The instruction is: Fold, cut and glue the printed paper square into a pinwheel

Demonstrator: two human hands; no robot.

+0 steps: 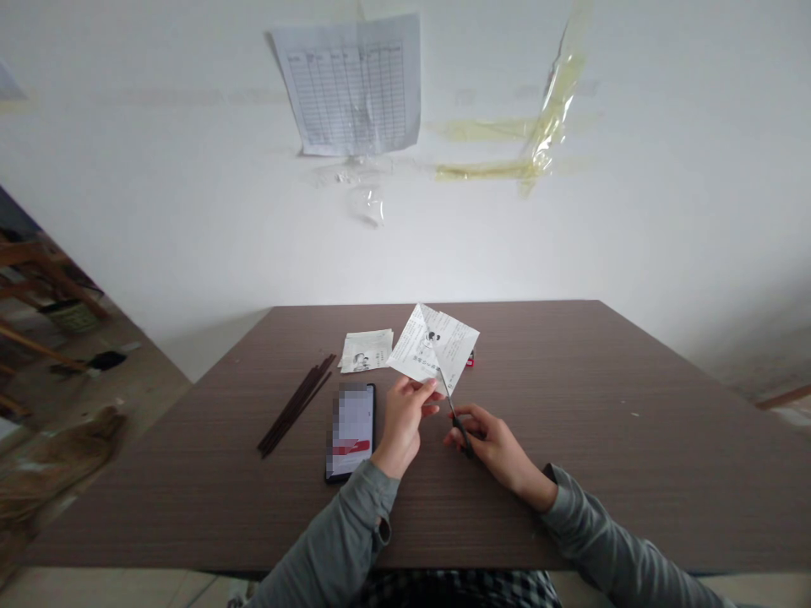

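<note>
Brown sticks lie on the surface, left of a phone. The left hand pinches the paper near its lower edge, most of it just beyond the fingers. Cutting seems under way (how deep, I cannot tell), calling for steady paper. The right hand grips scissors, blades at the near corner.

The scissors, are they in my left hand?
No, the scissors are in the right hand, while the left hand holds the printed paper.
</note>
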